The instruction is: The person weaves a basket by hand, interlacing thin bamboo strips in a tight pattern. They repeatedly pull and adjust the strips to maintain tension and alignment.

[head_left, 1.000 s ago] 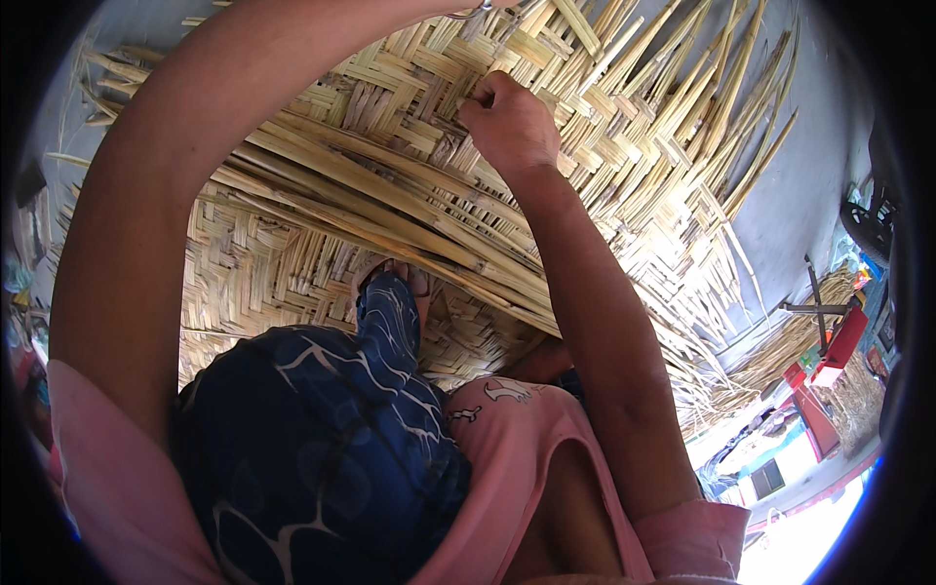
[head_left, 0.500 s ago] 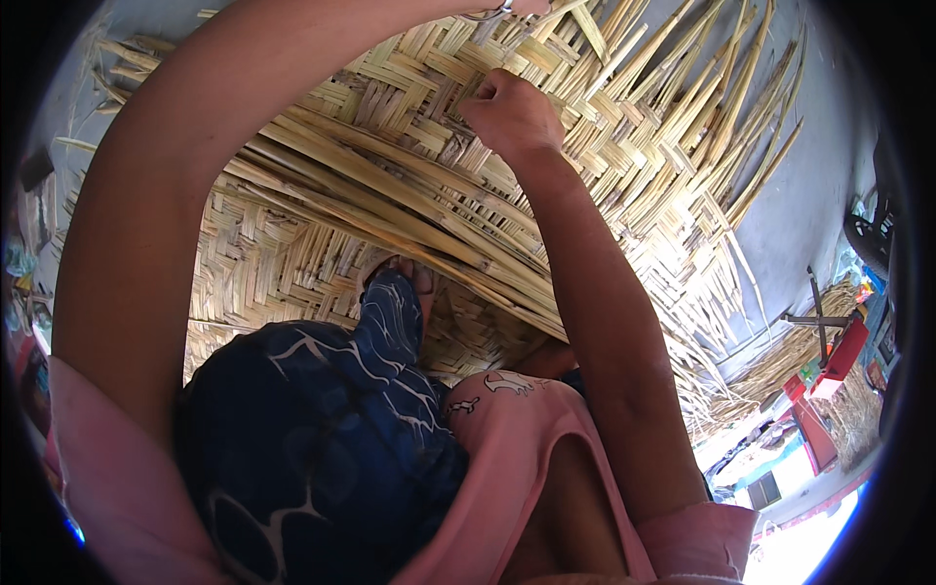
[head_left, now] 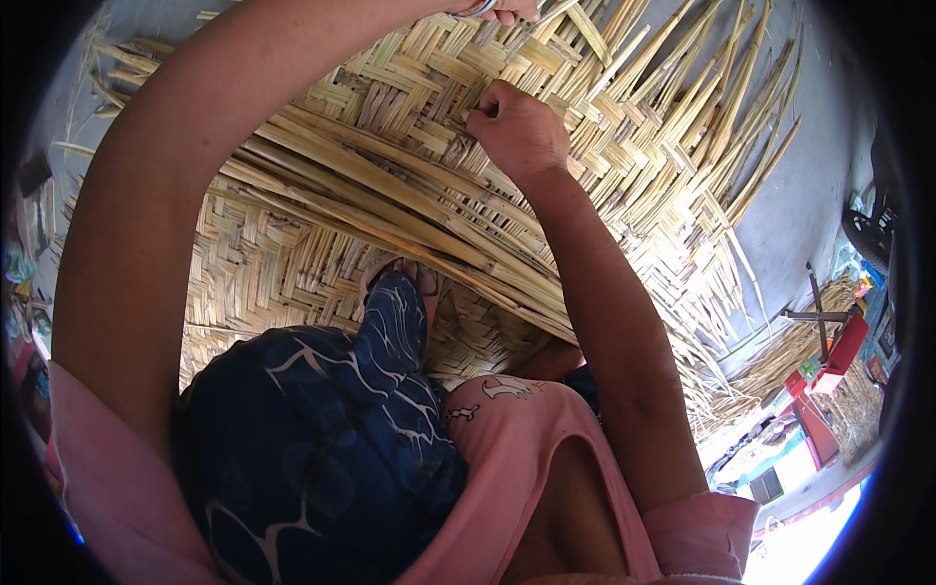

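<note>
A large mat (head_left: 409, 97) of pale split strips, woven in a zigzag pattern, spreads out in front of me. My right hand (head_left: 526, 132) is curled into a fist over its weave, thumb side up; whatever its fingers hold is hidden beneath it. My left hand (head_left: 502, 12), with a band at the wrist, reaches over the mat's far part and is mostly cut off by the top edge. Its visible fingers are curled in, and what they grip is out of sight. Beside it, unwoven strip ends (head_left: 590, 39) stick out.
A bundle of loose long strips (head_left: 390, 200) lies slantwise across the mat, nearer to me. My sandalled foot (head_left: 402, 273) rests on the woven part. Long strip ends (head_left: 751, 107) fan out over the grey floor (head_left: 824, 161). At the right are dry stalks (head_left: 838, 292) and a red object (head_left: 843, 346).
My right fist has shifted slightly toward me and to the right. My left hand has drawn a little leftward, and more of its curled fingers show. The mat looks unmoved.
</note>
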The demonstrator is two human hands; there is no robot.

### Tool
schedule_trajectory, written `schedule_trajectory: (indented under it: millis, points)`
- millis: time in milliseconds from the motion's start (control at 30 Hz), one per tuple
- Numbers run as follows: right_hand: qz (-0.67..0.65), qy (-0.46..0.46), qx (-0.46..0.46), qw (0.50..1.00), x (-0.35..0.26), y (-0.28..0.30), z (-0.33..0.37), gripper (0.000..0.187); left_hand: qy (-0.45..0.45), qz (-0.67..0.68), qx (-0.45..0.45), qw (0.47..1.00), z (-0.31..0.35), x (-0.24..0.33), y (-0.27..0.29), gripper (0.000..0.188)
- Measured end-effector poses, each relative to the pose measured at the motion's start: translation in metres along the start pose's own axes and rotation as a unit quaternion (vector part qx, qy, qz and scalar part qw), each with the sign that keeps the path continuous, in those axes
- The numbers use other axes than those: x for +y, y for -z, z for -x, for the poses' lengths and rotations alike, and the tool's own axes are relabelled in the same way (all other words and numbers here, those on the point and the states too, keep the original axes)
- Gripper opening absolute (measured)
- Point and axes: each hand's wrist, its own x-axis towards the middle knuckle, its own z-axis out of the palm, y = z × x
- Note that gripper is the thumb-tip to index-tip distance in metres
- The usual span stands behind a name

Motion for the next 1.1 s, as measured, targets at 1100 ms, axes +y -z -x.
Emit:
schedule_trajectory:
  millis: [1100]
  points:
    - [0.012,-0.009,-0.035,0.999,-0.007,0.003,-0.006,0.027,-0.170,-0.234,0.207,0.935,-0.016,-0.042,-0.017,0.016]
